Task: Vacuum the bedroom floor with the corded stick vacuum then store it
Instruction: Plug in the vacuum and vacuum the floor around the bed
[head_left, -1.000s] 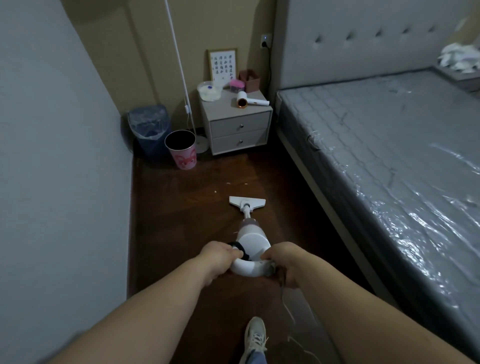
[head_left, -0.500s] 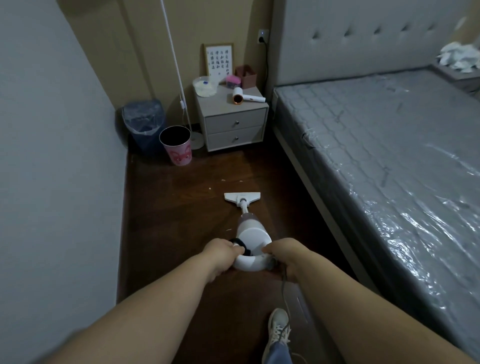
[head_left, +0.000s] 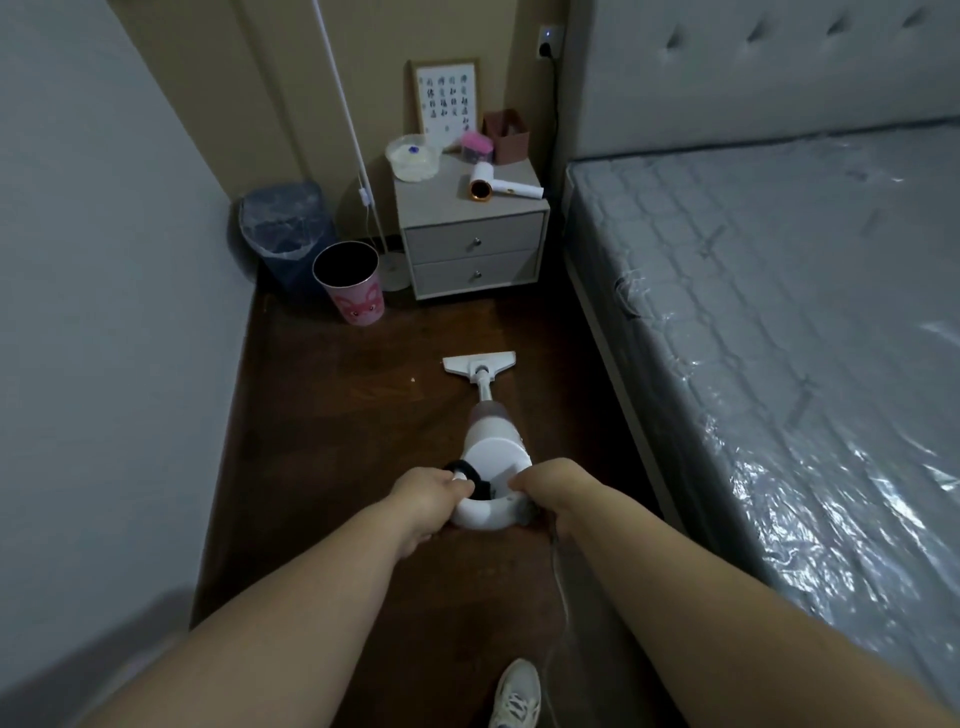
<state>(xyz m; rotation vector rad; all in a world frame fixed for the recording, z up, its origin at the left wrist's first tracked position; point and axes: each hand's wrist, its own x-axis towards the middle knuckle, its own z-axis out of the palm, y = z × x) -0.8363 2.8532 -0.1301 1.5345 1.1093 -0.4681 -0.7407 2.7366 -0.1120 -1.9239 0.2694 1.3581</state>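
White stick vacuum (head_left: 491, 441), flat nozzle (head_left: 479, 362)

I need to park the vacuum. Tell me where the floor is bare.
Bare floor lies between the left wall and the vacuum. It is crowded ahead: the pink bin, blue bin and nightstand fill the far end.

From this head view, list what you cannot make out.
- Vacuum handle: mostly covered by the left hand and right hand.
- Cord: leaves the frame at the bottom edge; its plug end is unseen.
- Framed print: characters too small to read.
- Blue bin: contents hidden by its liner and dim light.
- Shoe: cut off by the bottom edge.
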